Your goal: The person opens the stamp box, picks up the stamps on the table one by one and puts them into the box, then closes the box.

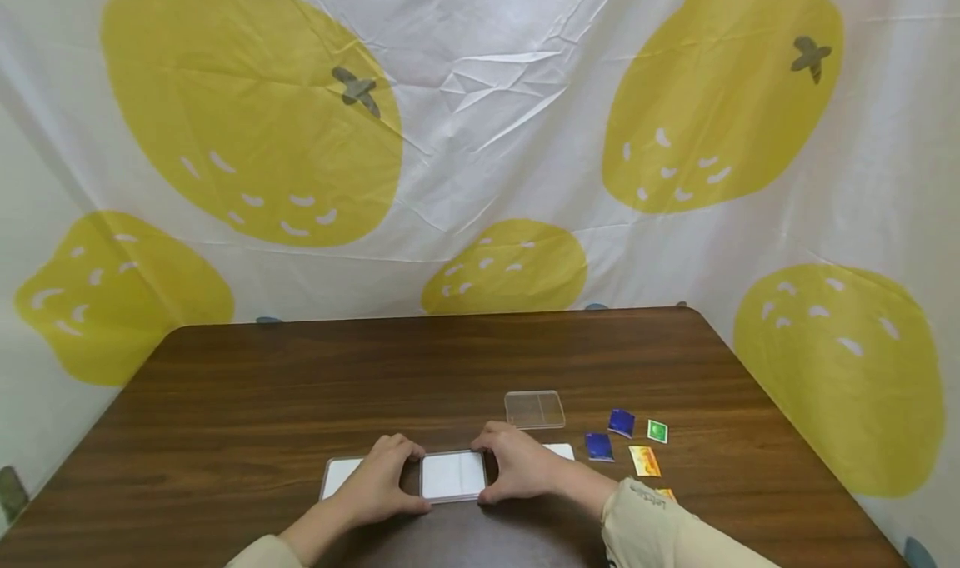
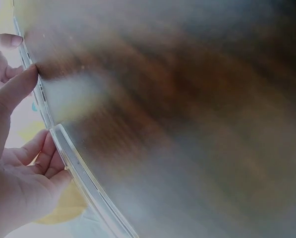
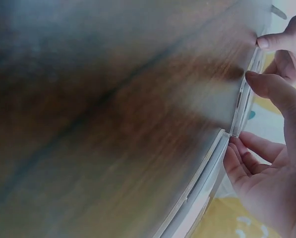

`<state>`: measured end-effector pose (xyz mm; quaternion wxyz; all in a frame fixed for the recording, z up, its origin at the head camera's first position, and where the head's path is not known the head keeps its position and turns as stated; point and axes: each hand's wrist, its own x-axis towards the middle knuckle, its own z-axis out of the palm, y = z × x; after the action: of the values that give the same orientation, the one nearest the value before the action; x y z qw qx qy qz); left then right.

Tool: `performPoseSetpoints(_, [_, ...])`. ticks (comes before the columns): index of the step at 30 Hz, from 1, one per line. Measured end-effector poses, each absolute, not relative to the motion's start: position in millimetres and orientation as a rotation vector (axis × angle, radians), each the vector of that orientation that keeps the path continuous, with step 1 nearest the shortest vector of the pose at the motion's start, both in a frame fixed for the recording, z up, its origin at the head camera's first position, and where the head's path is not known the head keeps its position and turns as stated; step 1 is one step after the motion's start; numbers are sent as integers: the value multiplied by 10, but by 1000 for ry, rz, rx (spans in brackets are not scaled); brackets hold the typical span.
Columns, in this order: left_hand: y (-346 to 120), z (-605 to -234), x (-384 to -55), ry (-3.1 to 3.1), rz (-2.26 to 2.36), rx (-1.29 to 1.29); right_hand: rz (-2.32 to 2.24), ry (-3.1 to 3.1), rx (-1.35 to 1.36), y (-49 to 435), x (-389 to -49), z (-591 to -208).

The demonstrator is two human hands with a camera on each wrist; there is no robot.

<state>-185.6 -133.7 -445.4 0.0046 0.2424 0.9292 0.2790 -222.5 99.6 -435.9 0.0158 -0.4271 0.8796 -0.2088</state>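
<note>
Hands: you're gripping opposite sides, left hand (image 1: 378, 478) and right hand (image 1: 519, 465), thumbs nearest you
Clear plastic case (image 1: 453, 475): on the worktop (image 1: 360, 376), squarely between them
Nearer hand: neither, both touching

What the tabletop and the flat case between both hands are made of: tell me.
Tabletop: apparently wood or laminate with a low sheen; dark, streaked grain and soft reflections show.
Flat case: likely clear, glossy hard plastic; its rim looks see-through and catches light.

Left grip (image 1: 379, 482), right grip (image 1: 521, 463) facing each other, both pinching.
</note>
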Motion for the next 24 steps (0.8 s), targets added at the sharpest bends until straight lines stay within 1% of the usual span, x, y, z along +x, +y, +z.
performPoseSetpoints(24, [-1322, -4467, -1853, 2961, 857, 775, -628, 2735, -1275, 957, -2239, -4335])
